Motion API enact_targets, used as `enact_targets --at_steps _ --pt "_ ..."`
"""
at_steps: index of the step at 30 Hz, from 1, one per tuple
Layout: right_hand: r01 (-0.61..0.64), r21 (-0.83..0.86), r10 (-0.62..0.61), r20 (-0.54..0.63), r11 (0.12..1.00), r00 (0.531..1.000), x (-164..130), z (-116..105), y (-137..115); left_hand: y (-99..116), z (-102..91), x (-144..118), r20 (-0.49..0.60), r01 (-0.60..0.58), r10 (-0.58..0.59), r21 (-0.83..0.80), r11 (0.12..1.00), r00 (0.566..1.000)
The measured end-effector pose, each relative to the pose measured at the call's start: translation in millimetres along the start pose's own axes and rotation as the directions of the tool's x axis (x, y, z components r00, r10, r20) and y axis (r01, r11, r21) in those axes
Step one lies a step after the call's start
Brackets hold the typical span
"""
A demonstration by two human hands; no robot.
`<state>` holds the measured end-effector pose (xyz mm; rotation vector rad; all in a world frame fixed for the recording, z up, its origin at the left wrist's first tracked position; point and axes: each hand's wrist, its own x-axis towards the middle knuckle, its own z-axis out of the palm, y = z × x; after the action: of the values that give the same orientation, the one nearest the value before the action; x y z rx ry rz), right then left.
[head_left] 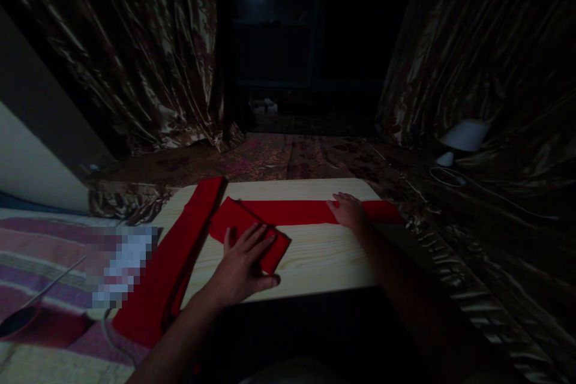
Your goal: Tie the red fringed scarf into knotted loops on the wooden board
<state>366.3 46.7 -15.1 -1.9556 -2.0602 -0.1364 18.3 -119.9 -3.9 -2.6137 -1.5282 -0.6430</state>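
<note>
My left hand [243, 264] lies flat with fingers spread on a folded piece of red cloth [238, 216], near its right corner. From under that piece a long red cloth strip [288, 212] runs right across the pale wooden table [315, 258]. My right hand [348, 211] rests palm down on the strip, fingers extended and slightly apart, near the right end of the table. The strip's tip hangs past the table edge. Another long folded red cloth [180, 252] lies along the table's left side, reaching over its near left corner.
At left is a striped bedspread [36, 240], with a cable and a dark-topped red object [40, 324] on it. A white lamp [465, 135] with a cord stands at right. Patterned curtains [171, 42] hang behind; the room is dim.
</note>
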Motion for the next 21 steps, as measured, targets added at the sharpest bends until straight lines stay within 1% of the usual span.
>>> enact_targets --at_steps 2,5,8,10,12,14,16,17,18,19,21 --pt "0.005 -0.001 -0.005 -0.006 1.0 1.0 -1 -1 -1 7 1.0 4 0.011 -0.037 0.037 -0.019 0.999 0.999" --pt "0.006 0.0 -0.006 0.004 1.0 1.0 -1 -3 -1 19 0.3 14 0.025 0.0 0.0 -0.019 1.0 1.0" --pt "0.003 0.001 -0.003 0.009 1.0 1.0 -1 -3 0 28 -5.7 26 0.054 0.033 -0.033 -0.003 0.999 0.998" --pt "0.006 -0.001 -0.006 0.001 1.0 1.0 0 -2 0 32 -10.8 33 0.079 0.053 -0.051 -0.021 0.998 0.996" --pt "0.006 -0.001 -0.006 -0.006 1.0 1.0 0 0 1 31 -14.8 37 0.094 0.081 -0.071 -0.098 0.992 0.993" --pt "0.006 0.003 -0.006 -0.018 1.0 1.0 0 1 2 27 -18.1 40 0.09 0.113 -0.095 -0.23 0.967 0.991" --pt "0.011 0.011 -0.011 -0.029 1.0 1.0 0 3 3 18 -22.5 41 0.054 0.184 -0.177 -0.36 0.915 0.983" --pt "0.011 0.015 -0.011 -0.027 1.0 1.0 0 3 3 11 -25.9 42 0.026 0.233 -0.245 -0.42 0.877 0.969" --pt "0.01 0.017 -0.01 -0.02 1.0 1.0 0 3 3 4 -30.5 43 -0.005 0.291 -0.334 -0.476 0.83 0.943" --pt "0.006 0.017 -0.006 -0.014 1.0 1.0 0 4 4 -4 -36.2 45 -0.03 0.345 -0.427 -0.537 0.77 0.904" --pt "-0.001 0.012 0.001 -0.006 1.0 1.0 1 4 4 -23 -50.7 49 -0.057 0.391 -0.572 -0.673 0.627 0.819"
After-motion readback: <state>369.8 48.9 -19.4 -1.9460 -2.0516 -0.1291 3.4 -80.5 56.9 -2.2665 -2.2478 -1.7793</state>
